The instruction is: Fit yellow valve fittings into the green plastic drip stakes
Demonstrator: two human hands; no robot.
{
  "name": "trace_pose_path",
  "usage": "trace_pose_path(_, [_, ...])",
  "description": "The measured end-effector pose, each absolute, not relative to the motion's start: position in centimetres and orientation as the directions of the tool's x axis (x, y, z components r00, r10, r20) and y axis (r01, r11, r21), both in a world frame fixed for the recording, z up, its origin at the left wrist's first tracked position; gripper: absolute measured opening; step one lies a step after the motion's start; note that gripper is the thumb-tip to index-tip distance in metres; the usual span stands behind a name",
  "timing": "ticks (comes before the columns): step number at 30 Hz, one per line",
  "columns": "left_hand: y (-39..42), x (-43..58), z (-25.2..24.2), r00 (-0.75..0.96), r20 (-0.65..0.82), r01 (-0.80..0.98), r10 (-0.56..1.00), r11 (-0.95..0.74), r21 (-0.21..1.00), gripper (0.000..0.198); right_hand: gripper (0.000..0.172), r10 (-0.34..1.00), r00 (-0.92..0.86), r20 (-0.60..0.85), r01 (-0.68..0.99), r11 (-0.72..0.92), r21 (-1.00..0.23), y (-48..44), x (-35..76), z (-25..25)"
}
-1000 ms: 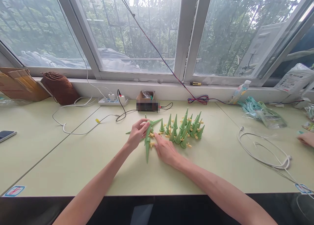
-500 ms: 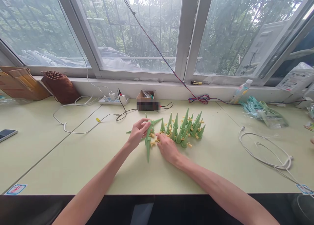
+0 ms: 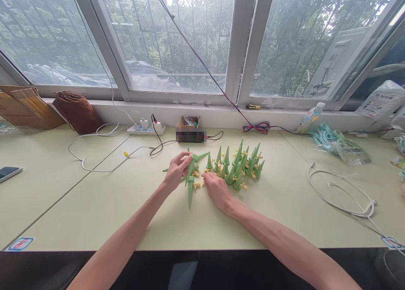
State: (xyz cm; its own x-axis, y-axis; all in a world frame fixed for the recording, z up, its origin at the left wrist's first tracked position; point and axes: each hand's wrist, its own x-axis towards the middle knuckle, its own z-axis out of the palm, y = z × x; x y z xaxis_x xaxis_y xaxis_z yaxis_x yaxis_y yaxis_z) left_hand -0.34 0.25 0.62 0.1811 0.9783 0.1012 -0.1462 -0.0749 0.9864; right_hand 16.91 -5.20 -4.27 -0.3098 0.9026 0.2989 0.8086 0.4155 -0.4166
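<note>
My left hand is closed around a long green pointed spike, tilted with its tip down. Beneath and around it lie more green spikes, one pointing toward me with a small yellow peg at its side. My right hand rests low over the table, fingers bent together at small yellow pieces; whether it grips one is hidden. Just beyond that hand stands a cluster of upright green cones, several with yellow pegs sticking out sideways.
A small open box and a power strip sit by the window ledge. White cable crosses the left side; another coil lies right. Farther back are a bottle, bagged green parts and a brown pouch.
Both hands stay almost in place. The spike in my left hand and the one pointing toward me have shifted very slightly left.
</note>
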Motion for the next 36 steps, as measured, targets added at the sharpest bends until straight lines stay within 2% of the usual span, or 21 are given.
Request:
trace_pose_path(5, [0.1,-0.2,0.6,0.191,0.088,-0.129,0.978,-0.064,0.990,0.039,0.031,0.850,-0.286,0.443,0.751,0.486,-0.447,-5.2,16.7,-4.6])
trace_pose_path(11, [0.0,-0.1,0.7,0.211,0.087,-0.108,0.973,-0.065,0.992,0.040,0.024,0.688,-0.060,0.724,0.560,0.623,-0.546,-5.4,16.9,-4.4])
trace_pose_path(18, [-0.2,0.0,0.6,0.271,0.076,-0.099,0.960,-0.050,0.994,0.037,0.015,0.528,0.146,0.837,0.513,0.683,-0.520,-5.6,17.6,-3.3])
trace_pose_path(21, [-0.4,0.1,0.8,0.315,0.071,-0.092,0.947,-0.043,0.995,0.037,0.013,0.495,0.178,0.851,0.505,0.696,-0.510,-5.6,17.5,-3.2])
trace_pose_path(29, [-0.5,0.3,0.6,0.406,0.057,-0.076,0.912,-0.029,0.997,0.041,0.012,0.537,0.276,0.797,0.430,0.673,-0.602,-5.4,17.8,-2.7])
trace_pose_path(36, [-0.4,0.3,-0.1,0.488,0.071,-0.081,0.870,-0.036,0.996,0.039,0.010,0.579,0.228,0.783,0.436,0.659,-0.613,-5.7,17.6,-2.8])
